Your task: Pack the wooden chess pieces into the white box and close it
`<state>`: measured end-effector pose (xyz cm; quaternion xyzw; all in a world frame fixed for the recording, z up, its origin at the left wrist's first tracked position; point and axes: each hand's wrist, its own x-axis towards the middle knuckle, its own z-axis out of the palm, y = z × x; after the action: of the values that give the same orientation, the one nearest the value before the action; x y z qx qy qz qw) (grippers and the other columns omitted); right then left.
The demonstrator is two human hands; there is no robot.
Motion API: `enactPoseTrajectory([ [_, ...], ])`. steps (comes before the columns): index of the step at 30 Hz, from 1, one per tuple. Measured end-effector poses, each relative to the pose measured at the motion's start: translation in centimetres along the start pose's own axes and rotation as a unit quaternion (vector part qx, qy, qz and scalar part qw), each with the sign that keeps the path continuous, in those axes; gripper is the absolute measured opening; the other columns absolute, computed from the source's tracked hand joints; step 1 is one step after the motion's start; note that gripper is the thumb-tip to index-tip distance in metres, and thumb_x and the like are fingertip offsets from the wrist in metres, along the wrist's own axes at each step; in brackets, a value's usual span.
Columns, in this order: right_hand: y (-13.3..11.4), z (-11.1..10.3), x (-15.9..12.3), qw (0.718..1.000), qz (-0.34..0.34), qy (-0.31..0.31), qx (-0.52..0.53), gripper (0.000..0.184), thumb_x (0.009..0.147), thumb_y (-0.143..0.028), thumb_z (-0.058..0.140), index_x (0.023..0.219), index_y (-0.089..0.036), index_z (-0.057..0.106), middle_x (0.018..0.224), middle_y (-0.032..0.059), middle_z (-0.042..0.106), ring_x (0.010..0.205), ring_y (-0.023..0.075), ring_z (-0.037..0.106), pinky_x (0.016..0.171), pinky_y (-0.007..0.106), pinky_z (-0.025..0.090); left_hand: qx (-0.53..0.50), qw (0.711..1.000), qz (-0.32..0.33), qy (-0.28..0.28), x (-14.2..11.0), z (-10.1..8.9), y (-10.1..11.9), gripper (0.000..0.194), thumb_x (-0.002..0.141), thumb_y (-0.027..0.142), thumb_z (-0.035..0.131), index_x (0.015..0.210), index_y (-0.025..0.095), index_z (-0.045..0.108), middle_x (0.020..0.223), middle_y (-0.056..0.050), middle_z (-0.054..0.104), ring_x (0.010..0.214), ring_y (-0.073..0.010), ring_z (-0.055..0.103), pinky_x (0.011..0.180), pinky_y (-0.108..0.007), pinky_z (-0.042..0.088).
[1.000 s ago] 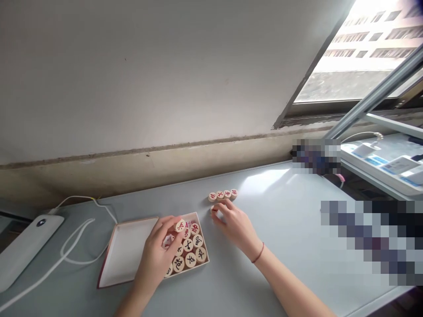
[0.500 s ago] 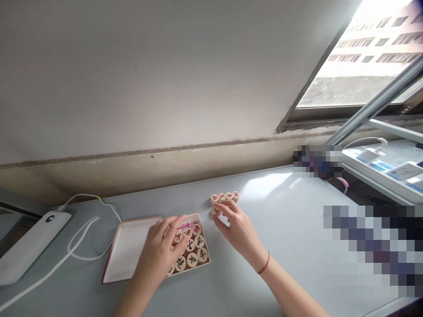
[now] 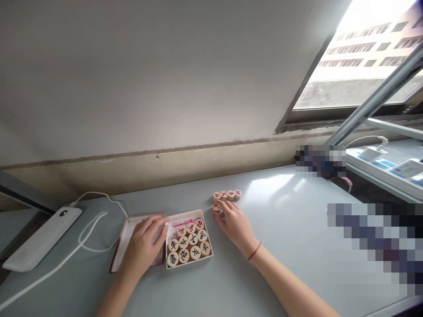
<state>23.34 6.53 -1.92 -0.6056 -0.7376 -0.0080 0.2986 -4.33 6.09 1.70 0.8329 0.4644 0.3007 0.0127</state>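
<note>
My right hand (image 3: pixel 235 226) has its thumb and fingertips on a round wooden Chinese chess piece (image 3: pixel 216 207) with a red character, partly hidden by the fingers. Just behind it stand several red-lettered chess pieces (image 3: pixel 224 195) in a row on the table. My left hand (image 3: pixel 142 242) lies over the upturned box lid (image 3: pixel 130 229), fingers apart, with its fingertips near the left edge of the white box (image 3: pixel 167 264). Inside the box are several black-lettered pieces (image 3: pixel 183 255), with a few red-lettered pieces (image 3: pixel 191 228) toward the back, beside a pink-printed sheet.
At the left a white power strip (image 3: pixel 42 240) lies with a white cable (image 3: pixel 49 278) looping toward the lid. The grey table (image 3: pixel 284 246) runs back to the wall. A metal-framed shelf (image 3: pixel 393 176) and blurred-out items stand at the right.
My left hand has drawn left, off the pieces in the box, uncovering them. The right hand's fingers have lowered and closed in on the red-lettered piece. The view has shifted slightly.
</note>
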Motion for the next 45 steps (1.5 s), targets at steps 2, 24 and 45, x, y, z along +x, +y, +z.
enactPoseTrajectory([
  [2,0.1,0.0,-0.1,1.0,0.002,-0.009,0.002,0.026,0.088,-0.018,0.047,0.111,-0.019,0.058,0.094,0.0076,0.067,0.085,0.0225,0.06,0.069,0.033,0.051,0.007,1.0,0.007,0.004,-0.2,0.2,0.1,0.018,0.093,0.027,0.046,0.099,0.023,0.062,0.096,-0.003,0.067,0.091,-0.0181,0.063,0.082,-0.03,0.047],
  [24,1.1,0.0,0.5,0.997,0.058,-0.047,-0.012,0.016,0.085,-0.017,0.048,0.101,-0.019,0.052,0.098,0.0074,0.061,0.069,0.0184,0.059,0.055,0.026,0.041,0.024,0.998,0.064,-0.002,0.0,0.9,1.4,0.019,0.092,0.027,0.046,0.094,0.024,0.064,0.092,-0.002,0.068,0.087,-0.0183,0.064,0.079,-0.03,0.046],
  [45,1.2,1.0,0.4,0.998,0.064,-0.002,0.021,0.013,0.086,-0.023,0.042,0.097,-0.02,0.046,0.093,0.0064,0.062,0.069,0.0187,0.058,0.053,0.025,0.036,0.027,0.994,0.099,-0.038,-0.3,0.8,1.5,0.018,0.092,0.016,0.045,0.095,0.021,0.062,0.089,-0.001,0.066,0.084,-0.0162,0.061,0.08,-0.031,0.041],
])
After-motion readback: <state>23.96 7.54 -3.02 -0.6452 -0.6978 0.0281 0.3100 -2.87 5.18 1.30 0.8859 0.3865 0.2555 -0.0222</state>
